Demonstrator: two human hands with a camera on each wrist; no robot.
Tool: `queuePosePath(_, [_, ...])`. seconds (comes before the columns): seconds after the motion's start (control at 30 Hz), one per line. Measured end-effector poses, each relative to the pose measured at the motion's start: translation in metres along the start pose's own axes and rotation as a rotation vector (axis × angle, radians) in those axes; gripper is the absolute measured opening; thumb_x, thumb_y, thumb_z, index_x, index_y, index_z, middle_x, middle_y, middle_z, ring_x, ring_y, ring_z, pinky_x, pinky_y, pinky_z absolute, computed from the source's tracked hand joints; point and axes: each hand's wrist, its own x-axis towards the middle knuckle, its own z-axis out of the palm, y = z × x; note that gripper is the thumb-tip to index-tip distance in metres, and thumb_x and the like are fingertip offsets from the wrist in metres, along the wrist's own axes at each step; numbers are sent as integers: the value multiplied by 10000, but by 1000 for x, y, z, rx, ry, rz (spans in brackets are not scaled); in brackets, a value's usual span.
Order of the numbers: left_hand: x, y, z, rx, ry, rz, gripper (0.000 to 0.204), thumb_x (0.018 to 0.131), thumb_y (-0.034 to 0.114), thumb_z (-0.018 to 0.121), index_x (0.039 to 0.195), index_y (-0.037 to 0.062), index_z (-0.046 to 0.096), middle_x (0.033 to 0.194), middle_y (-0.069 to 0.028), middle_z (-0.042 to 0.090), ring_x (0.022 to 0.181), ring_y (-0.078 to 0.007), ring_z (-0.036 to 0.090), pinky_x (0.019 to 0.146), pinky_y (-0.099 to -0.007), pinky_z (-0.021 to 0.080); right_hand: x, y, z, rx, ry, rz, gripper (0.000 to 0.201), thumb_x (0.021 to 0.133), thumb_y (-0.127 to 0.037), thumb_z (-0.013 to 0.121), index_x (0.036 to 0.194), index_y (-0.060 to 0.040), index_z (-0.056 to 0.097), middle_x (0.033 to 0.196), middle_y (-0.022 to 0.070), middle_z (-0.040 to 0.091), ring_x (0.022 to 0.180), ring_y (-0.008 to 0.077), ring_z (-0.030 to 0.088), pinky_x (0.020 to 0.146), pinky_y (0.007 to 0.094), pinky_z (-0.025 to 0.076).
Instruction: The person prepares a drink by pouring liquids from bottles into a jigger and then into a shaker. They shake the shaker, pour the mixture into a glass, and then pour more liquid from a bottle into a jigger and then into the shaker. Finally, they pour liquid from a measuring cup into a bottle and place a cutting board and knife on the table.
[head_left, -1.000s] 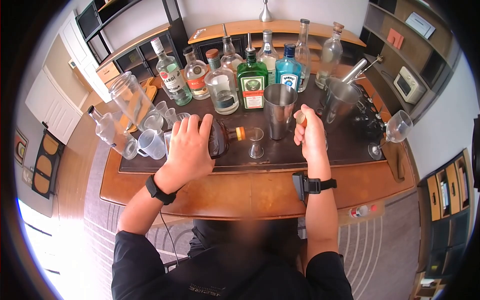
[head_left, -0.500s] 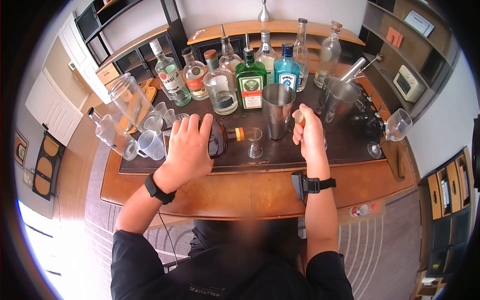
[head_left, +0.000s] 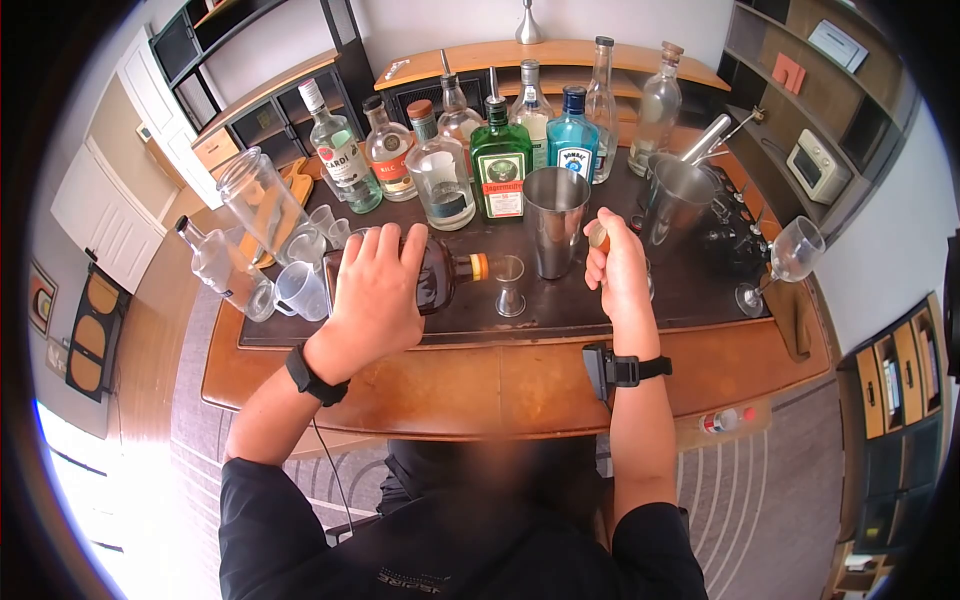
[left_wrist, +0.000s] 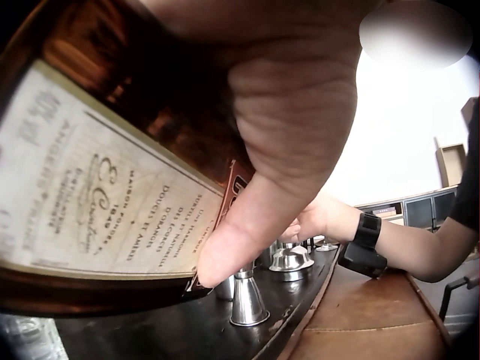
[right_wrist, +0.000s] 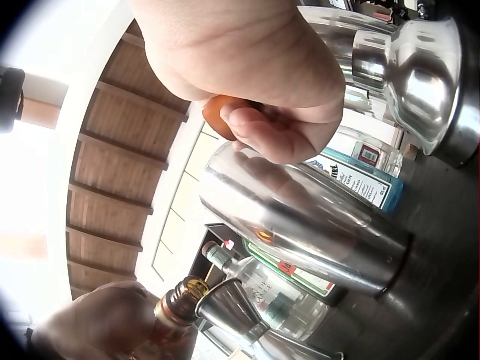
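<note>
My left hand [head_left: 372, 300] is clamped round the broad body of the bottle [head_left: 436, 276], thumb against its label [left_wrist: 112, 180]. I judge it stiff, fairly heavy glass, slick if damp and breakable if knocked; the body is the place to grip, since the neck alone would give poor control of the weight. It looks amber-brown, with printed script on the cream label, a reddish strip beside it and a yellow-orange band at the neck. I hold it tipped nearly level above the table [head_left: 500, 385], its mouth just beside the rim of the upright metal jigger [head_left: 510, 298]; whether they touch, I cannot tell. Farther over, my right hand [head_left: 625, 268] has its fingers curled round a small orange-brown cap [right_wrist: 218, 116], near the tall, shiny mixing tin [head_left: 558, 225], which stands upright.
</note>
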Motion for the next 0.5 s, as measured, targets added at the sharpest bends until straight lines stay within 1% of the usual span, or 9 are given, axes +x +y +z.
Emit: queuePosePath(0.5, [5, -2, -1, 29, -31, 38, 668, 596, 26, 671, 1241, 1, 498, 970, -142, 494, 939, -313, 519, 826, -408, 397, -1, 0, 0, 1, -6, -10, 356, 976, -430, 586, 885, -86, 580, 537, -45, 372, 426, 86, 354, 424, 275, 318])
